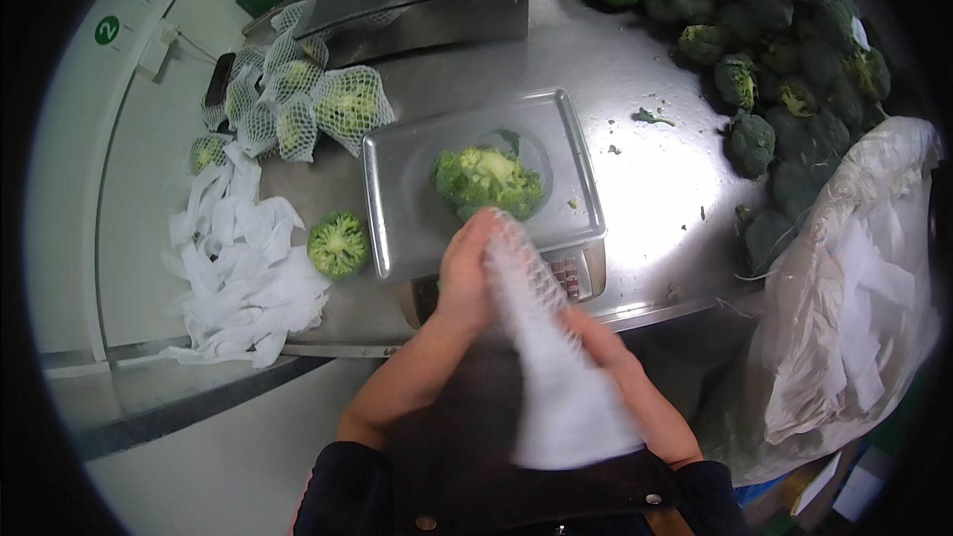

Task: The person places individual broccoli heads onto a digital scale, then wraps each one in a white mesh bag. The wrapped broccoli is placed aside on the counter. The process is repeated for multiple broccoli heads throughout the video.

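A white foam net sleeve [555,380] is stretched between my two hands, blurred at its lower end. My left hand [469,268] grips its upper end, just in front of the scale's pan. My right hand [607,346] holds the sleeve's right side lower down; whether any fingers are inside the mesh is hidden. Beyond my left hand, a broccoli head [488,180] lies with its cut stem side up on the metal pan [402,238] of a weighing scale. Left of the pan, another broccoli head [337,244] rests on the steel table, also stem up.
Several net-wrapped broccoli heads [294,93] are piled at the back left, behind a heap of loose white net sleeves [253,283]. A large pile of bare broccoli [744,7] covers the back right. A white sack [804,357] stands at the right edge. Behind the scale sits a steel box-like unit [424,18].
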Motion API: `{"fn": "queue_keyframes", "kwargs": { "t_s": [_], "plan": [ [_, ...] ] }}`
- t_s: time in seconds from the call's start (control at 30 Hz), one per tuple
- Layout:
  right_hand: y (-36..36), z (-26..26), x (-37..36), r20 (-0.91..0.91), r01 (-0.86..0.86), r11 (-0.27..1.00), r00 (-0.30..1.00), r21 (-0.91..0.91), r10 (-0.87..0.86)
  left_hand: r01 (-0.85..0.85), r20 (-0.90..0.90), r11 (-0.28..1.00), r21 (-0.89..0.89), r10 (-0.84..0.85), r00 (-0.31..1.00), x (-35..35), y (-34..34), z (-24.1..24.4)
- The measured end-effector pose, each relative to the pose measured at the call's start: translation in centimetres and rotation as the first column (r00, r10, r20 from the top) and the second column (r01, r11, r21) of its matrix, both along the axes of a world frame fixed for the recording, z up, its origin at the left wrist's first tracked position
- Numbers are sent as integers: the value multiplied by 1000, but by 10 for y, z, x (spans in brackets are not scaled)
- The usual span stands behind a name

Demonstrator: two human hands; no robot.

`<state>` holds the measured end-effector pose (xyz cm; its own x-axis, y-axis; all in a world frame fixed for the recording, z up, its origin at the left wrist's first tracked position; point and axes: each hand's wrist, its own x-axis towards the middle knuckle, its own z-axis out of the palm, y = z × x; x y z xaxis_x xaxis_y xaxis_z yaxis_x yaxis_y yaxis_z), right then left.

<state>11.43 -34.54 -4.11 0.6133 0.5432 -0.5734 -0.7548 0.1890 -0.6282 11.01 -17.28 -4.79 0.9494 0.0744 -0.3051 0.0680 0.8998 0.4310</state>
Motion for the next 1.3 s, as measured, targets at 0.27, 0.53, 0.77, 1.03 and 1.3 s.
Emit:
{"fn": "queue_keyframes", "kwargs": {
  "t_s": [0.27, 0.53, 0.77, 1.03, 1.3],
  "plan": [
    [-10, -40, 35, -138, -84, 855, 974, 511, 178, 727, -417, 632, 268, -604, 679, -84, 24, -32],
    [45, -80, 52, 558, 259, 915, 829, -310, -45, 21, 66, -384, 923, 213, 975, -5, 61, 40],
    [66, -32, 64, 569, 258, 964, 802, -57, -181, 120, -49, 532, 838, -146, 988, 20, 144, -47],
    [39, 45, 37, -85, -303, 898, 935, 318, 345, 94, 174, 990, 106, -112, 978, -67, 63, -18],
    [69, -31, 24, -450, 143, 865, 887, 481, 103, -200, -66, 976, -83, 195, 979, -63, 54, -42]
  ]
}}
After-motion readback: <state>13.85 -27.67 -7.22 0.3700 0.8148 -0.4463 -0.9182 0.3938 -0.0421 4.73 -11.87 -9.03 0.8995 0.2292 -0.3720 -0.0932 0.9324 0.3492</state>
